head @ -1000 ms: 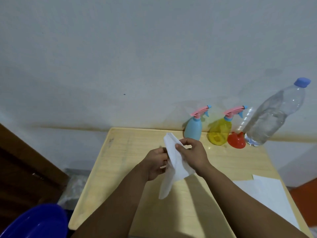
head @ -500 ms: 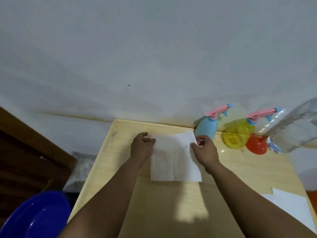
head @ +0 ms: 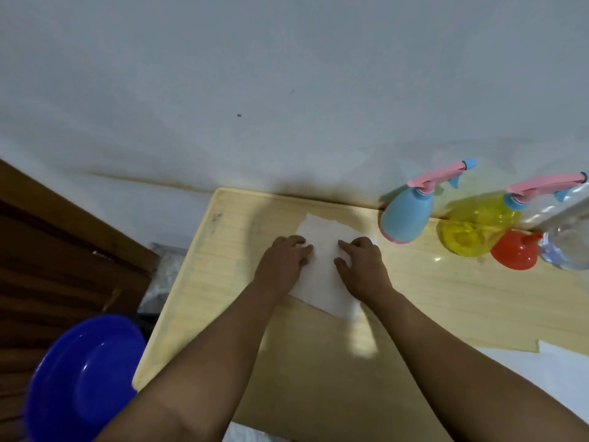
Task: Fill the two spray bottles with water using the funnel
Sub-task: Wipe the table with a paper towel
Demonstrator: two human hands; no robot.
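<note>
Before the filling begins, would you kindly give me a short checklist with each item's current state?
1. White paper sheet flat on table: ok.
2. Left hand and right hand free to reach: not ok, both press the sheet.
3. Blue spray bottle and yellow spray bottle opened: not ok, spray heads on.
4. Red funnel within view: ok.
5. Clear water bottle uncapped: cannot tell.

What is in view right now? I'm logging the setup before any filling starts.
spray bottle: 1, light blue, pink trigger, table's far edge
spray bottle: 1, yellow, pink trigger, right of the blue one
funnel: 1, red, beside the yellow bottle
water bottle: 1, clear, far right
paper towel: 1, white, flat mid-table
sheet: 1, white, table's near right
table: 1, light wood
basin: 1, blue, lower left
left hand: pressing the towel
right hand: pressing the towel
</note>
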